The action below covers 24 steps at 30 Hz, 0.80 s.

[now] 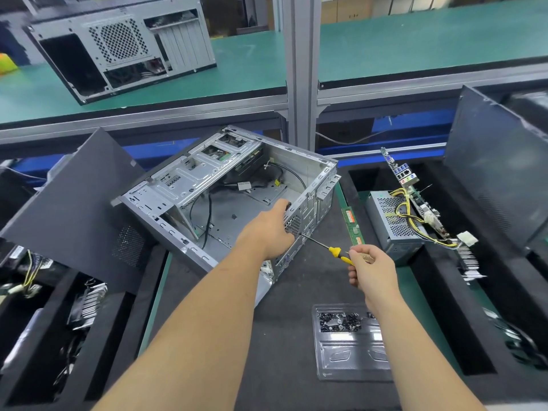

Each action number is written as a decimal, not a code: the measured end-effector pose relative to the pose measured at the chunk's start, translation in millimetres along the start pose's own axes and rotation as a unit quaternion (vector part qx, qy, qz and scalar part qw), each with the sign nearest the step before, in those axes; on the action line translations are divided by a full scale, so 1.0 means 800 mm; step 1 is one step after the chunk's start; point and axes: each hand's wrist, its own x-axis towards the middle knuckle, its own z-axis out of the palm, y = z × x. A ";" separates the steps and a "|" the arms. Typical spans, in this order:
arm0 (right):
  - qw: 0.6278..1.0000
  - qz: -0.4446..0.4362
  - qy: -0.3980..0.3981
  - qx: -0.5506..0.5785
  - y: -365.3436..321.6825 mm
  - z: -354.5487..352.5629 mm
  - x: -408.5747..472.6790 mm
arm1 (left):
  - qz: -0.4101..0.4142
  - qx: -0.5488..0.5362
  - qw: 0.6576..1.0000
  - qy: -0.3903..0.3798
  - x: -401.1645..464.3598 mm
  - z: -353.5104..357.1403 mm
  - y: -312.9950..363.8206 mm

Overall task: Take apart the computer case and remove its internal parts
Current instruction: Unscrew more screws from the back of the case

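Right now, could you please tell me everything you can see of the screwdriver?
The screwdriver has a thin bare metal shaft and a yellow and black handle that looks like plastic. It lies at a slant, tip up and to the left, where it meets the perforated rear wall of the open computer case. The right hand grips the handle's end, fingers curled round it. The left hand holds the case wall just beside the tip.

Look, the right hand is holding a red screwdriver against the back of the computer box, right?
Not quite: the head view shows the screwdriver handle is yellow and black, not red. The right hand does hold it against the back of the computer box.
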 end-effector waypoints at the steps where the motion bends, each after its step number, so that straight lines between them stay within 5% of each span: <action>1: 1.000 -0.004 0.003 0.003 0.000 0.000 0.000 | 0.001 0.000 1.000 0.000 0.000 0.000 0.000; 8: 0.999 -0.008 0.010 0.052 0.004 0.001 0.003 | 0.001 -0.001 1.000 0.002 0.000 0.000 0.001; 15: 0.989 0.125 0.026 0.069 -0.007 0.006 0.011 | 0.001 0.002 1.000 0.003 0.000 0.000 0.002; 24: 1.000 0.014 -0.007 0.018 0.008 -0.002 0.012 | 0.000 0.002 1.000 0.006 0.001 0.000 0.000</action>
